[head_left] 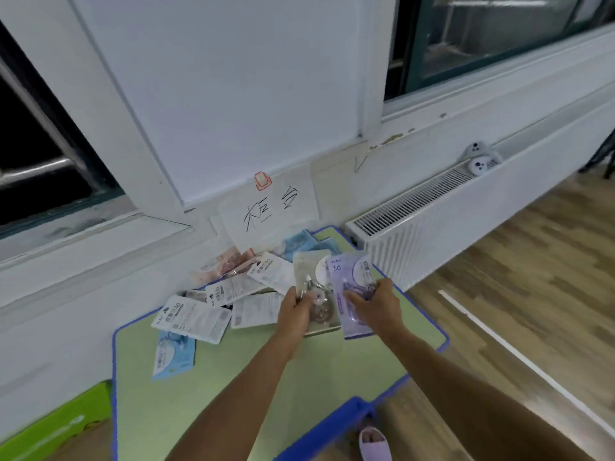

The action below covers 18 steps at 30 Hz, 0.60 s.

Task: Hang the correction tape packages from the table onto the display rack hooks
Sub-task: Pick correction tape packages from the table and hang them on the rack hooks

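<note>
Head view: left hand (pixel 297 311) fingers clamp a beige correction-tape pkg (pixel 312 271), right hand (pixel 374 306) fingers pinch a purple carded pkg (pixel 349 277) just beside it, above loose pkgs (pixel 196 316) on green blue-edged table (pixel 253 377).

Looks like a plain room mocked up as a shop, not a real store: low green bench (pixel 233 394) with blue edging, handwritten paper sign (pixel 269 207) taped to the wall, radiator (pixel 416 234) under the window (pixel 499 38), wood-pattern floor (pixel 549 277).
</note>
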### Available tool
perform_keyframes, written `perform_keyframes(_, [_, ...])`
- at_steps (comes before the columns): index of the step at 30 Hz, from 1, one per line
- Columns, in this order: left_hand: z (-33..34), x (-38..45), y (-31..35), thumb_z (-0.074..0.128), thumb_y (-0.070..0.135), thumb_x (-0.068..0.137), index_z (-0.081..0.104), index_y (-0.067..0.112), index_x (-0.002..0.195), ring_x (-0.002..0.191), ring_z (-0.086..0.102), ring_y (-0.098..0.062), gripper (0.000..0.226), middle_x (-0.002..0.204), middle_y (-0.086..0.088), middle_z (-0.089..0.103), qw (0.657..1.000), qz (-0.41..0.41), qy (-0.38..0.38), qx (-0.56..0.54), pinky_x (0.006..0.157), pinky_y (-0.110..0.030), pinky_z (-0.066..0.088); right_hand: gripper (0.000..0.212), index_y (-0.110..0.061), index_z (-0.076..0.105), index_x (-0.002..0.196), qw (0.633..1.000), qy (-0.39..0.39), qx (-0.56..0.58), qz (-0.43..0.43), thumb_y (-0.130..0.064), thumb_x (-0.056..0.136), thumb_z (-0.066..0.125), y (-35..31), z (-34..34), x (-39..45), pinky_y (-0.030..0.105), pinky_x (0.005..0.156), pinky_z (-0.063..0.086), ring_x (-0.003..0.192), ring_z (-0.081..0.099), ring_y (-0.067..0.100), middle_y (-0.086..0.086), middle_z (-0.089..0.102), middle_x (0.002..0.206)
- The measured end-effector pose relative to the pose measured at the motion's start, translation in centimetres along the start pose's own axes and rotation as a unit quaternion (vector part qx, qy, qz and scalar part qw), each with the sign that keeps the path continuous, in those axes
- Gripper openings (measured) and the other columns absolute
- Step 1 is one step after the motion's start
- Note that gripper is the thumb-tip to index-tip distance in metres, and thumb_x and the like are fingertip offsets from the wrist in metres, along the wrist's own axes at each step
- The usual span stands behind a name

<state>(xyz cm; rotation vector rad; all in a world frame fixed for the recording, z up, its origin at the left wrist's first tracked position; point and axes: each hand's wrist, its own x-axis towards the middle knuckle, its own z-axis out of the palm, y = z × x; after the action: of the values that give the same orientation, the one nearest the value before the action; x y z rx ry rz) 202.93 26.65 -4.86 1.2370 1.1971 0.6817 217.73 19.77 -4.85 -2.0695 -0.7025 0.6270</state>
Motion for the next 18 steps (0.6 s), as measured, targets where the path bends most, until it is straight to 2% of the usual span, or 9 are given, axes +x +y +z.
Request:
perform_keyframes(4, [4.0, -2.5, 0.2, 0.058, 0.010, 0.091, 0.060, 0.024, 0.087, 0.078, 0.065, -0.006, 0.015, 0.082, 0.009, 0.071, 0.998, -0.012, -0.046, -0.048, 0.074, -0.025, 0.053, 0.042, -0.002, 0.051, 0.104, 0.997, 0.061, 0.048, 0.003, -0.026, 0.079, 0.074, 2.4, -4.8, -3.1, 0.036, 0.071, 0.045, 0.089, 0.062, 0.032, 0.012, 0.063, 0.090])
perform_keyframes(6, [6.4, -3.7, 0.5, 0.060, 0.013, 0.091, 0.062, 0.021, 0.088, 0.081, 0.066, -0.013, 0.009, 0.085, 0.002, 0.072, 0.997, -0.012, -0.071, -0.039, 0.078, -0.033, 0.052, 0.040, -0.003, 0.053, 0.108, 0.993, 0.086, 0.076, 0.002, -0.022, 0.080, 0.073, 3.3, -7.5, -4.3, 0.037, 0.073, 0.048, 0.088, 0.062, 0.030, 0.012, 0.064, 0.093])
perform_keyframes(8, [9.0, -5.1, 0.9, 0.064, 0.018, 0.089, 0.063, 0.020, 0.090, 0.082, 0.065, -0.017, 0.002, 0.085, 0.001, 0.071, 0.995, 0.001, -0.095, -0.008, 0.078, -0.036, 0.051, 0.035, -0.009, 0.052, 0.105, 0.989, 0.116, 0.087, 0.006, -0.024, 0.080, 0.073, 4.4, -10.3, -5.5, 0.028, 0.069, 0.047, 0.081, 0.060, 0.024, 0.004, 0.061, 0.089])
perform_keyframes(10, [12.0, -6.7, 1.3, 0.068, 0.019, 0.087, 0.064, 0.018, 0.093, 0.082, 0.065, -0.020, 0.008, 0.089, -0.003, 0.070, 0.993, 0.020, -0.116, 0.024, 0.075, -0.037, 0.051, 0.029, -0.014, 0.050, 0.098, 0.984, 0.154, 0.084, 0.007, -0.026, 0.081, 0.071, 5.8, -13.2, -6.7, 0.009, 0.056, 0.039, 0.066, 0.054, 0.011, -0.004, 0.058, 0.079])
perform_keyframes(11, [13.6, -7.6, 1.4, 0.070, 0.017, 0.085, 0.064, 0.016, 0.094, 0.083, 0.065, -0.023, 0.011, 0.091, -0.006, 0.070, 0.991, 0.030, -0.127, 0.038, 0.075, -0.039, 0.052, 0.029, -0.013, 0.050, 0.098, 0.982, 0.168, 0.090, 0.013, -0.026, 0.082, 0.070, 6.6, -14.7, -7.4, 0.007, 0.052, 0.036, 0.063, 0.051, 0.007, -0.006, 0.057, 0.076])
perform_keyframes(13, [17.0, -9.6, 1.7, 0.072, 0.014, 0.082, 0.063, 0.015, 0.091, 0.081, 0.064, -0.025, 0.013, 0.090, -0.008, 0.069, 0.985, 0.047, -0.155, 0.059, 0.076, -0.041, 0.053, 0.034, -0.008, 0.050, 0.106, 0.976, 0.191, 0.097, 0.039, -0.026, 0.084, 0.069, 8.4, -18.0, -8.9, 0.019, 0.063, 0.042, 0.071, 0.057, 0.016, -0.002, 0.059, 0.082])
perform_keyframes(15, [20.8, -11.9, 1.6, 0.073, 0.012, 0.081, 0.063, 0.012, 0.091, 0.077, 0.062, -0.021, 0.013, 0.085, -0.006, 0.067, 0.976, 0.060, -0.193, 0.078, 0.073, -0.037, 0.051, 0.037, -0.006, 0.050, 0.110, 0.968, 0.218, 0.110, 0.062, -0.025, 0.084, 0.068, 10.7, -21.7, -10.6, 0.033, 0.074, 0.047, 0.085, 0.061, 0.024, 0.004, 0.063, 0.093])
perform_keyframes(18, [26.8, -16.4, 1.1, 0.071, 0.014, 0.081, 0.063, 0.014, 0.098, 0.073, 0.062, -0.013, 0.019, 0.084, -0.001, 0.068, 0.959, 0.081, -0.252, 0.099, 0.065, -0.027, 0.047, 0.034, -0.006, 0.053, 0.108, 0.952, 0.265, 0.135, 0.077, -0.022, 0.083, 0.070, 14.6, -27.5, -13.9, 0.029, 0.069, 0.045, 0.082, 0.061, 0.021, 0.004, 0.065, 0.094])
